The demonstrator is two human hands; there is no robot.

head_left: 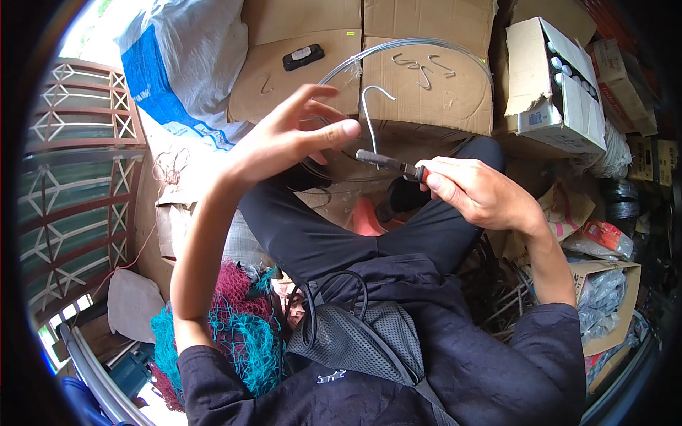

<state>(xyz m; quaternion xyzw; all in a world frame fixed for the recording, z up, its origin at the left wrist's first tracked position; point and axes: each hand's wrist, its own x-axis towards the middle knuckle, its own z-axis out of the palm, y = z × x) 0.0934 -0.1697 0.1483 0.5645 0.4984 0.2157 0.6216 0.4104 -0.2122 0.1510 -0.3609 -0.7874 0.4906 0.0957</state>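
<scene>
My right hand point(476, 192) is closed round the red-and-black handle of a dark metal hand tool point(387, 160), whose jaws point left. A silver wire hook point(366, 113) stands upright at the jaws, curved at its top. My left hand point(309, 131) is raised just left of the hook, fingers apart and holding nothing I can see. Behind them a coil of wire point(398, 44) rests on cardboard boxes point(298, 18), with several bent S-shaped hooks point(425, 78) and a small black object point(303, 57) on the cardboard.
My crossed legs point(305, 234) are below. Around them are a white-and-blue sack point(170, 64), a metal grille point(78, 192) at left, teal and maroon netting point(224, 334), an open white box of bottles point(533, 113), and bags, wire rolls point(618, 199) and cartons at right.
</scene>
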